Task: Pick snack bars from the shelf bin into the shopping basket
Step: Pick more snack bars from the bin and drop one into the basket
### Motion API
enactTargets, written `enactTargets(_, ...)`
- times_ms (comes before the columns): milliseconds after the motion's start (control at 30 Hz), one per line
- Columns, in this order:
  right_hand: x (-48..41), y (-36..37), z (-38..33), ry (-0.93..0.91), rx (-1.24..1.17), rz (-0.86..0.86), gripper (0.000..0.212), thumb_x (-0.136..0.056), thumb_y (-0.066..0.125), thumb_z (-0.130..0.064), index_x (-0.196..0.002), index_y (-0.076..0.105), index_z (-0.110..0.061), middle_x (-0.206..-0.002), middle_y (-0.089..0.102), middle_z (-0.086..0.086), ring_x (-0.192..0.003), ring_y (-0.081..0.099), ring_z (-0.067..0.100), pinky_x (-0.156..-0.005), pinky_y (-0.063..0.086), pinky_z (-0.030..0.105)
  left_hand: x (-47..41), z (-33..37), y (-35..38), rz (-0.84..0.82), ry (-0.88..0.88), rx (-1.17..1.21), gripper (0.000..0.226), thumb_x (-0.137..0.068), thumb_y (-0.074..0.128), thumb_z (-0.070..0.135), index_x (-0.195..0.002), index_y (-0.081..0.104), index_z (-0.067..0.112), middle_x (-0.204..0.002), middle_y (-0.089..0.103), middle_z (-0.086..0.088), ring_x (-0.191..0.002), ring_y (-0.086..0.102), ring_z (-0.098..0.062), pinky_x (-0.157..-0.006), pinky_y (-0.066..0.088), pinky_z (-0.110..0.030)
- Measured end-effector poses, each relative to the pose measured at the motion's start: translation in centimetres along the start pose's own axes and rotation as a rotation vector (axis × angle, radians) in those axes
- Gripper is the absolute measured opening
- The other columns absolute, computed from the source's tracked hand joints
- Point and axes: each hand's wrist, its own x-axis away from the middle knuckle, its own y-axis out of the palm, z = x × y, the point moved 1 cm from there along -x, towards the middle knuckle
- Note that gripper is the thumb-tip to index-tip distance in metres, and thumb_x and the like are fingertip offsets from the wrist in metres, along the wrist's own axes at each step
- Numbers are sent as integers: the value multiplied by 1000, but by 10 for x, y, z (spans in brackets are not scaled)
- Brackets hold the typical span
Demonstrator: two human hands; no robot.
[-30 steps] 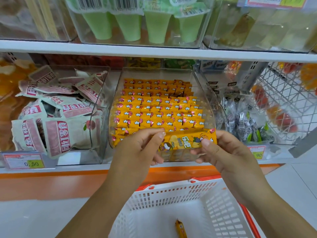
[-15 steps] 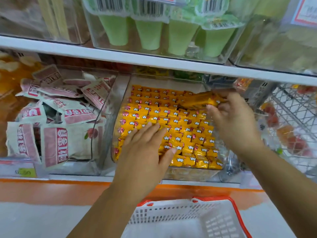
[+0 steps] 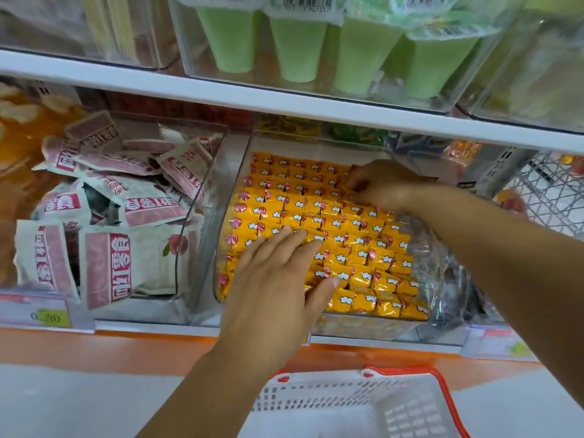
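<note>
Rows of yellow snack bars (image 3: 357, 248) fill a clear shelf bin (image 3: 363, 328) on the middle shelf. My left hand (image 3: 278, 279) lies flat on the front left rows, fingers straight. At the back right of the bin, my right hand (image 3: 379, 184) has its fingers curled down among the bars, and its fingertips pinch one bar in the back rows. The white shopping basket with a red rim (image 3: 410, 373) sits below the shelf at the bottom of the view; its inside is mostly cut off.
A clear bin of pink-and-white packets (image 3: 126, 216) stands to the left. Dark wrapped sweets (image 3: 448, 279) lie right of the bar bin, with a wire basket (image 3: 553, 197) beyond. Green cups (image 3: 297, 49) sit on the shelf above. A price tag (image 3: 47, 316) hangs on the shelf edge.
A second ago both hands held one bar in front of the bin. The right hand then carried it to the back rows and lowered it among them. The left hand moved flat onto the front rows.
</note>
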Motion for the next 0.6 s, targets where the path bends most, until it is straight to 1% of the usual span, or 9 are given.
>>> enactTargets(67,-6,0,1,-22,38,-33,34,-97,58,-11,-129,63,-20,-141,54,3,-128,50,21,-104,35,27,0,0,0,11,4,-1,59,-92,33,63,-130,62,28,-138,60,5,-133,50,-17,-114,24,-36)
enactTargets(133,-7,-2,2,-52,63,-44,35,-97,56,-8,-128,64,-22,-139,56,2,-125,52,20,-104,35,27,0,-1,1,15,8,12,59,-93,33,63,-130,62,27,-137,60,5,-133,51,-18,-115,23,-33)
enactTargets(267,5,-21,18,-119,43,67,28,-95,60,-7,-119,69,-18,-123,65,2,-103,55,11,-97,39,28,0,-2,2,19,17,22,58,-93,34,63,-128,63,27,-135,61,5,-131,52,-18,-111,21,-34)
enactTargets(333,7,-27,29,-127,146,144,20,-94,63,-13,-110,73,-18,-116,68,1,-103,56,14,-93,40,28,0,-2,2,19,15,21,58,-93,35,62,-128,63,27,-135,61,5,-131,52,-19,-111,21,-34)
enactTargets(400,6,-25,36,-121,260,149,16,-92,65,-17,-104,75,-21,-107,66,-4,-102,50,14,-81,38,23,0,-1,1,6,11,25,58,-93,34,63,-129,62,28,-135,61,5,-131,52,-18,-111,20,-34)
enactTargets(433,3,-19,36,-116,335,138,15,-92,63,-18,-101,74,-24,-106,66,-3,-102,48,16,-79,39,23,0,-1,1,1,8,28,58,-93,33,63,-130,62,28,-136,61,5,-132,51,-18,-112,21,-34)
enactTargets(500,-4,-8,35,-71,447,105,18,-90,57,-17,-89,72,-27,-112,64,8,-114,48,30,-93,44,36,1,-1,1,-8,6,31,59,-93,32,64,-131,61,29,-137,59,6,-133,49,-17,-113,21,-34)
enactTargets(533,-6,-4,34,-22,442,93,17,-87,57,-17,-81,69,-27,-119,61,14,-119,47,37,-99,43,44,1,-2,1,-8,6,38,59,-93,32,64,-132,60,29,-138,59,7,-134,48,-16,-113,21,-33)
enactTargets(600,-7,-3,33,9,378,93,17,-87,60,-20,-72,62,-27,-125,55,18,-123,46,41,-101,43,47,2,-2,0,-4,4,64,59,-93,32,64,-133,59,29,-140,57,7,-136,46,-16,-114,17,-31)
